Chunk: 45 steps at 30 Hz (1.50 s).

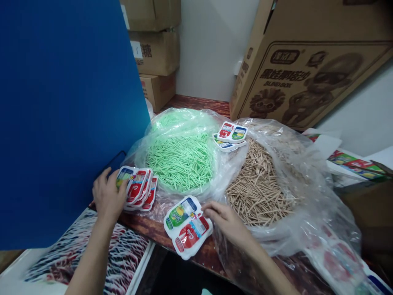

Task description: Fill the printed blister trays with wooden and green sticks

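Note:
My left hand (107,196) is closed around a fanned stack of small plastic packs (139,188) printed in red, green and blue, at the left of the wooden table. My right hand (225,221) rests its fingertips on a single two-cell pack (187,226), green cell above red cell, lying near the table's front edge. Behind it a clear bag holds a heap of green sticks (181,159). To the right, another clear bag holds a heap of tan wooden sticks (260,186). A few more packs (231,135) lie between the two heaps.
A tall blue panel (67,106) stands at the left. Cardboard boxes (155,53) are stacked at the back, and a large printed carton (307,65) leans at the back right. A patterned sheet (123,254) lies at the lower left. Printed papers (353,162) lie at the right.

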Motion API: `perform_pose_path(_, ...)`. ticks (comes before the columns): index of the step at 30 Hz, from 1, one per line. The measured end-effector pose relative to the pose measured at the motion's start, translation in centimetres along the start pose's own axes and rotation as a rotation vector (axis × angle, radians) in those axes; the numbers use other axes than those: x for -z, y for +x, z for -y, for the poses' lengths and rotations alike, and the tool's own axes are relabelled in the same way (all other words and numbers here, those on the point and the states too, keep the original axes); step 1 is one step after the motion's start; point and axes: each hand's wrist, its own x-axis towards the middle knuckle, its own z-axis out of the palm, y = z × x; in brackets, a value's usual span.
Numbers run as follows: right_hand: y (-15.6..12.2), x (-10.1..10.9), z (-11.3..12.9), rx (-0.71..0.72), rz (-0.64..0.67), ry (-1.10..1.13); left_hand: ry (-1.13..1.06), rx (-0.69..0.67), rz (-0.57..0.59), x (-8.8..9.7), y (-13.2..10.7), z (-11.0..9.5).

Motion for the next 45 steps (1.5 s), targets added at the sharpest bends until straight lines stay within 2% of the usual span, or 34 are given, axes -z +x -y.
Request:
perform_pose_path(2, 1.8, 0.2, 0.4, 0.053, -0.072, -0.046, -0.137, -0.053, -0.064, 0.8, -1.9, -2.6)
perform_pose_path(3, 2.6, 0.0, 0.5, 0.076, -0.102, -0.076, -0.229, -0.102, -0.045, 0.9, -3.2, -4.1)
perform_pose_path(5, 4.0, -0.8, 0.8, 0.117, -0.115, -0.151, -0.407, -0.242, 0.134, 0.5, -6.0, -7.2)
perform_pose_path(7, 4.7, -1.9, 0.7, 0.152, -0.075, -0.222, -0.476, -0.313, 0.337, -0.6, -8.7, -9.6)
perform_pose_path(10, 4.7, -3.2, -0.2, 0.176, -0.026, -0.289, -0.386, -0.24, 0.395, -2.4, -11.1, -11.4)
perform_pose_path(13, 4.4, -3.1, -0.9, 0.154, -0.041, -0.314, -0.312, -0.176, 0.415, -3.4, -11.4, -11.3)
perform_pose_path(19, 5.5, -1.6, -0.3, 0.164, -0.073, -0.323, -0.423, -0.116, 0.401, -4.4, -10.2, -11.0)
perform_pose_path(26, 8.4, -0.7, 0.4, 0.16, -0.122, -0.342, -0.493, -0.26, 0.424, -5.3, -9.4, -10.0)
perform_pose_path(29, 9.3, -0.8, 0.1, 0.172, -0.159, -0.361, -0.517, -0.302, 0.409, -5.4, -9.1, -9.5)
perform_pose_path(34, 9.2, -1.5, -1.5, 0.18, -0.242, -0.347, -0.59, -0.35, 0.308, -5.0, -9.2, -8.8)
perform_pose_path(39, 9.0, -1.1, -2.9, 0.177, -0.336, -0.307, -0.609, -0.307, 0.226, -4.1, -10.1, -8.8)
perform_pose_path(45, 9.4, -1.3, -1.5, 0.192, -0.332, -0.45, -0.562, -0.236, 0.202, -4.2, -11.3, -10.0)
